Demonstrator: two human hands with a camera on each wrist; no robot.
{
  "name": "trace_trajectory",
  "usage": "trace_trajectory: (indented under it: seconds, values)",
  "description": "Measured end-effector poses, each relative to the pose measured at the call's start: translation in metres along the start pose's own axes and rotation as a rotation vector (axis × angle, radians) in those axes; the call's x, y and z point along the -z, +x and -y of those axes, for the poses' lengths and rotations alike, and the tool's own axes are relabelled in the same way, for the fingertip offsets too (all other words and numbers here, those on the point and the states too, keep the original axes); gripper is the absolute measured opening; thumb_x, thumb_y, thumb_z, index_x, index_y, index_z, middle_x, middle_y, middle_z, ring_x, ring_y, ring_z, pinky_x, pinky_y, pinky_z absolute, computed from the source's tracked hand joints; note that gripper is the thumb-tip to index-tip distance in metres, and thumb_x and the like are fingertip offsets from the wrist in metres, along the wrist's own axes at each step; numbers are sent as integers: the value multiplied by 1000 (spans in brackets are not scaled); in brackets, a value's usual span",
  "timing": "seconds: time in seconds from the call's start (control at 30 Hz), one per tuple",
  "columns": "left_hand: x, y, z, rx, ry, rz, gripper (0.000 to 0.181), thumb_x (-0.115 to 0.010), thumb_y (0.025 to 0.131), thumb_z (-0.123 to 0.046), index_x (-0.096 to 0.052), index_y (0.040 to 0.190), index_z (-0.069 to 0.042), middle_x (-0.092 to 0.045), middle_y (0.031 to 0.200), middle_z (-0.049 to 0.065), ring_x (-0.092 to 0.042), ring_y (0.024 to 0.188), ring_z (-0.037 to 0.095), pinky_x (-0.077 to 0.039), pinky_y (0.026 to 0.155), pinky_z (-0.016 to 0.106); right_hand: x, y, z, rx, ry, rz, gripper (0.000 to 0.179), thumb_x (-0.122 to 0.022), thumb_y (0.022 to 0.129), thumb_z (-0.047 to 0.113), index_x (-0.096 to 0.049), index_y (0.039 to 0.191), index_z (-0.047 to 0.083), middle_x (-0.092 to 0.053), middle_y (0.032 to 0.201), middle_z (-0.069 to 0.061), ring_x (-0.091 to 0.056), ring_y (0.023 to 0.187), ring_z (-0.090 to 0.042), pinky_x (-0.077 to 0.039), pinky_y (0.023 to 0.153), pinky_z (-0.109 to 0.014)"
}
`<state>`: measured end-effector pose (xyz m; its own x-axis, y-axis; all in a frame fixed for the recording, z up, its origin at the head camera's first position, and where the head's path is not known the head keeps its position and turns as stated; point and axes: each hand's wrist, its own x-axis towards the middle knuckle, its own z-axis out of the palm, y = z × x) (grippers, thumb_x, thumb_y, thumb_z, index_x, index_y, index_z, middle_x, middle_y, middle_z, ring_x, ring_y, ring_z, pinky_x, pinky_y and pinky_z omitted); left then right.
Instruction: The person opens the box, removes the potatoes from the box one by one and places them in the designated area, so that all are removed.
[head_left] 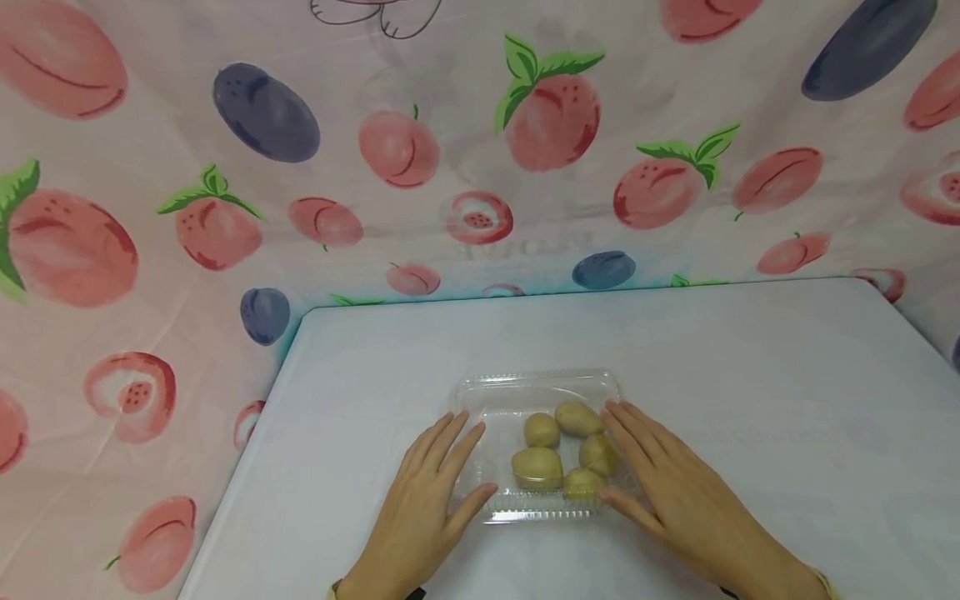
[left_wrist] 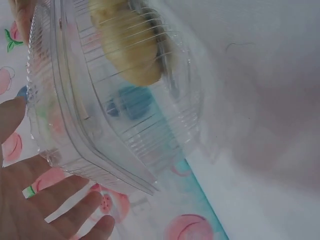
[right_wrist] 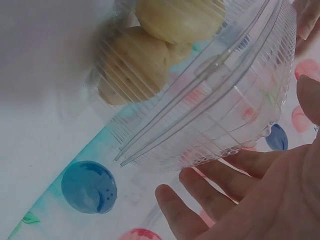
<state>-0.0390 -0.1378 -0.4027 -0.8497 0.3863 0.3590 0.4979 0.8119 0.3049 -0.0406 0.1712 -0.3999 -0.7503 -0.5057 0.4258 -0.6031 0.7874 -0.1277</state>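
A clear plastic clamshell box (head_left: 536,382) lies on the white table, its lid over its base and the two rims together. Several potatoes (head_left: 537,467) show through the lid, mostly in the right half. My left hand (head_left: 422,500) is at the box's left side with fingers extended and spread, the fingertips by the lid. On the opposite side my right hand (head_left: 686,500) lies with nearly straight fingers along the lid's right edge. In both wrist views the fingers reach along the lid's ribbed plastic without curling round it. Exact fingertip contact is hard to tell.
The white table (head_left: 712,367) extends to both sides of the box and behind it. A cloth (head_left: 465,83) printed with peaches and dark blue fruit hangs behind the table's back edge and around its left and right sides.
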Motion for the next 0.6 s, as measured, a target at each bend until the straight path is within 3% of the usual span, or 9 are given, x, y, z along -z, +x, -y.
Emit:
trace_trajectory:
  seconds: [0.33, 0.6]
  values:
    - [-2, -7, 8, -63, 23, 16, 64, -59, 96, -52, -42, 151, -24, -36, 159, -3, -34, 146, 21, -36, 116, 45, -3, -5, -1, 23, -19, 22, 82, -56, 95, 58, -36, 151, 1, -40, 155, -13, -33, 144, -27, 0, 123, -19]
    - [-4, -10, 14, -135, 23, 34, 75, -73, 86, -53, -46, 148, -20, -36, 158, -3, -30, 148, 21, -33, 116, 42, -6, -8, -5, 79, -35, 35, 89, -63, 88, 62, -41, 147, 0, -41, 154, -16, -28, 146, -28, -1, 124, -23]
